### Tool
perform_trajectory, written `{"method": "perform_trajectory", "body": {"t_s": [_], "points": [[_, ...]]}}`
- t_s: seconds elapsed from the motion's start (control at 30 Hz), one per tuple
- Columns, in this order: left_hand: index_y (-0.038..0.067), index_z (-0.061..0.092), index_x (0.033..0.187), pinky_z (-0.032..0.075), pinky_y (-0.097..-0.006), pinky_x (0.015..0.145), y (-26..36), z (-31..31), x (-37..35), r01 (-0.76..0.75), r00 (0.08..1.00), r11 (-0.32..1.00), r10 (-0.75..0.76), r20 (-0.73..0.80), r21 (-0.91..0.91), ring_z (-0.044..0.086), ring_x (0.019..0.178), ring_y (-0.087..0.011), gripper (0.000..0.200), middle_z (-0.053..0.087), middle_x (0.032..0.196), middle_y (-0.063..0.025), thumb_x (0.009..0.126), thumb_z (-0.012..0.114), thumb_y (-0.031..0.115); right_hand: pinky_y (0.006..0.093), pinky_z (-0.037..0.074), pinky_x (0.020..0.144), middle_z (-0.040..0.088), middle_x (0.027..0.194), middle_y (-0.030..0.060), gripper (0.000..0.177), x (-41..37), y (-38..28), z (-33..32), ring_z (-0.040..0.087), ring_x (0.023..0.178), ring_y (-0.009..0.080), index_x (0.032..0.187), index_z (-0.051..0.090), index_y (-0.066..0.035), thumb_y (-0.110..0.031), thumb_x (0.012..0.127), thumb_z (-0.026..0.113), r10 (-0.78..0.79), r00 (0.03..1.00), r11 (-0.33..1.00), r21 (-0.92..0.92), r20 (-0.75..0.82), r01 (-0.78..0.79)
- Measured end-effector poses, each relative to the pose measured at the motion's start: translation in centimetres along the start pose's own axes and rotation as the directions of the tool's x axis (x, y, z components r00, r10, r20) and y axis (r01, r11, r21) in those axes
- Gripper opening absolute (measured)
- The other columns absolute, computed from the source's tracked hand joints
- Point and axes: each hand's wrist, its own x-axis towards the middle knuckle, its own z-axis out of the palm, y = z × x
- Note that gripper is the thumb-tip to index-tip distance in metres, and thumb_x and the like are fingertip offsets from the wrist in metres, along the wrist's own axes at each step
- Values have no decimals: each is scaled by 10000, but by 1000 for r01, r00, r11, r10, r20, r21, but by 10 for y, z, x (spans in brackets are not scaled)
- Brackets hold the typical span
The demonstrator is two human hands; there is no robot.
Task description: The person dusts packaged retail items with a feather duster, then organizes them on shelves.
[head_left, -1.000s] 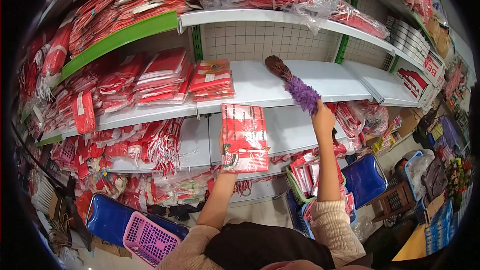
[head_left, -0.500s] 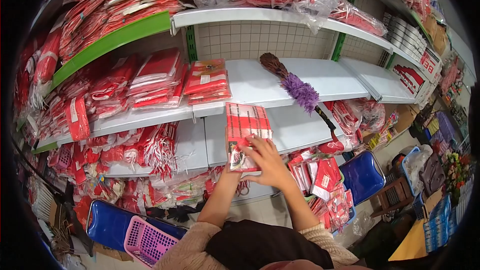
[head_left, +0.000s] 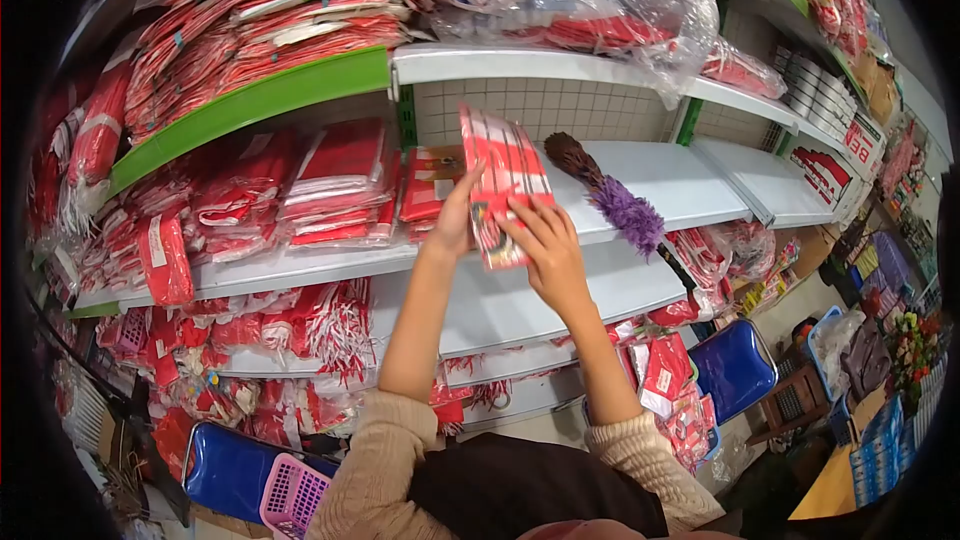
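A red packet (head_left: 506,172) with white stripes is held up in front of the middle shelf (head_left: 690,178), tilted slightly, its top edge raised above the shelf board and its lower end at the shelf's front lip. The packet is gripped along its left edge by the left hand (head_left: 455,222), whose fingers (head_left: 470,183) are closed on that edge. The right hand (head_left: 548,252) is laid against the lower front of the packet, its fingers (head_left: 517,217) spread and pointing up and to the left over the wrapper; whether the thumb is hooked behind cannot be told.

Just behind and left of the packet, a stack (head_left: 428,185) of similar red packets is seen lying on the same shelf. To the right of the packet, a duster (head_left: 612,198) with a brown tip and a purple tuft is laid slantwise across the shelf, its dark handle hanging past the front lip. The duster is near the right hand but apart from it.

More red packets are piled on the left part of the shelf and on the green-edged shelf (head_left: 250,100) above. Clear plastic bags (head_left: 640,0) are stored on the white top shelf. Down on the floor, a blue chair (head_left: 735,368) is seen at the right and a pink basket (head_left: 295,492) at the lower left.
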Motion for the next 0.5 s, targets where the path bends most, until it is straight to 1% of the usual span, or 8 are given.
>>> {"method": "perform_trajectory", "body": {"t_s": [0.07, 0.13, 0.2, 0.27, 0.3, 0.37, 0.4, 0.5], "points": [[46, 506, 1186, 518, -296, 748, 29, -24, 26, 66, 998, 997, -65, -19, 48, 635, 834, -149, 446, 628, 1038, -82, 905, 488, 392, 490, 315, 998, 515, 1269, 54, 511, 28, 9, 31, 437, 1192, 294, 1197, 571, -159, 13, 718, 526, -9, 1000, 1000, 1, -29, 9], [-4, 479, 1211, 444, -308, 877, 48, -33, 34, -29, 976, 928, 107, -190, 371, 575, 992, -206, 541, 581, 1122, -126, 883, 512, 425, 484, 343, 971, 553, 1201, 64, 495, 54, 11, 58, 477, 1126, 290, 1188, 574, -157, 12, 725, 526, -12, 1000, 998, -63, -16, 11], [-55, 426, 1255, 357, -330, 979, 54, -51, 33, -83, 922, 699, 324, -211, 710, 468, 1156, -283, 644, 491, 1245, -197, 872, 510, 456, 470, 371, 937, 587, 1131, 72, 452, 67, 15, 87, 511, 1056, 285, 1165, 586, -151, -24, 733, 538, -6, 999, 990, -141, 53, 14], [-90, 367, 1296, 271, -344, 1047, 48, -82, 26, -45, 866, 314, 486, -120, 948, 342, 1274, -345, 729, 388, 1343, -252, 865, 500, 484, 450, 400, 896, 616, 1059, 77, 390, 72, 17, 113, 537, 982, 280, 1128, 608, -140, -97, 744, 562, 24, 986, 971, -238, 167, 17], [-92, 298, 1338, 198, -376, 1082, 54, -65, 6, 15, 909, 220, 403, -105, 975, 224, 1328, -391, 786, 274, 1395, -296, 867, 469, 514, 444, 406, 880, 622, 1036, 78, 371, 75, 14, 117, 542, 963, 277, 1108, 618, -134, -144, 740, 571, 76, 972, 981, -191, 223, -33], [-74, 303, 1345, 170, -416, 1091, 45, -66, -11, 89, 937, 179, 318, -143, 980, 227, 1331, -385, 754, 296, 1396, -270, 882, 441, 505, 433, 419, 848, 634, 991, 78, 357, 78, 9, 120, 552, 923, 270, 1066, 639, -121, -239, 733, 590, 165, 925, 985, -107, 341, -136], [-69, 304, 1346, 154, -435, 1093, 39, -67, -18, 92, 926, 184, 346, -152, 979, 217, 1336, -380, 741, 300, 1401, -252, 889, 428, 500, 482, 411, 854, 626, 1025, 84, 383, 77, 8, 125, 563, 953, 289, 1054, 637, -107, -317, 737, 594, 174, 915, 984, -86, 365, -153], [-51, 313, 1351, 138, -447, 1097, 21, -70, -36, 138, 898, 99, 407, -167, 985, 189, 1351, -365, 673, 314, 1409, -212, 913, 404, 452, 497, 398, 880, 623, 1063, 84, 378, 75, -1, 123, 561, 977, 286, 1047, 639, -101, -304, 733, 590, 96, 963, 995, -35, 253, -90]]}}
